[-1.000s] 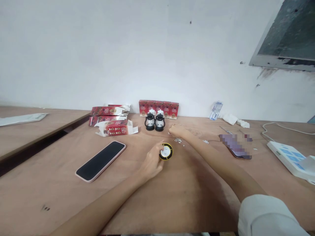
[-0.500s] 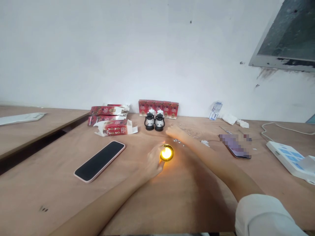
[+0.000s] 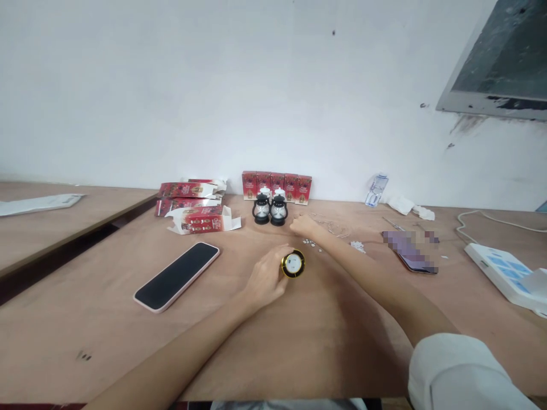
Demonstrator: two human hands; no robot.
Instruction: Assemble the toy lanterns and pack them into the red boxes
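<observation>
My left hand is closed around a small round lamp. Its gold-and-black rim and white round middle face me, and no light shows in it. My right hand rests farther back on the table with its fingers curled in; whether they grip anything is hidden. Just left of that hand stand two small black lanterns with clear bodies, and white-topped ones show behind them. Small white pieces lie below my right forearm.
Upright red boxes line the wall behind the lanterns. Opened red cartons and a pink-edged phone lie to the left. On the right are another phone, a white power strip, crumpled tissue and a clear bottle.
The bright yellow light in the lamp held by my left hand has gone out. Both hands keep nearly the same places; the whole view has shifted slightly.
</observation>
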